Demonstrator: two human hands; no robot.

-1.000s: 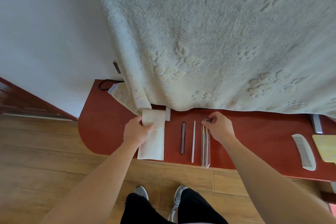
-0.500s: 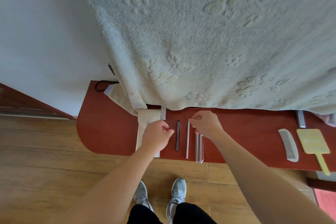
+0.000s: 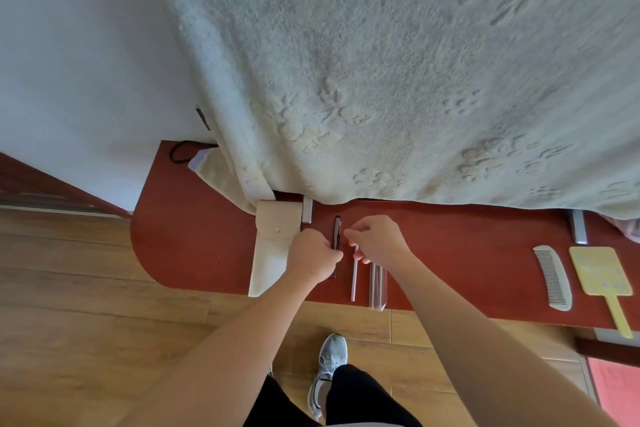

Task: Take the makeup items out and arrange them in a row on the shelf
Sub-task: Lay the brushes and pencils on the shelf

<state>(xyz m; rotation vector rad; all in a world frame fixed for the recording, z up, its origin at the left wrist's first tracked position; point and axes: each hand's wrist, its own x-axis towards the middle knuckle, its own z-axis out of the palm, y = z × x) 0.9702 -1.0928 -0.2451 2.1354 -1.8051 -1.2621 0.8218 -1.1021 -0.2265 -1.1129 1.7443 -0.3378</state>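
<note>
On the red shelf, your left hand has left the pouch to grip the dark pencil just right of it. Your right hand curls over the white stick, grip unclear. You're likely straightening the row.

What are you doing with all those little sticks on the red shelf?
A person is lining up makeup items on the red shelf. The left hand grips the dark pencil, and the right hand seems to pinch the top of the pale stick beside it. A clear-wrapped item lies just to the right and the cream pouch to the left. A comb and a yellow paddle sit farther right.
</note>
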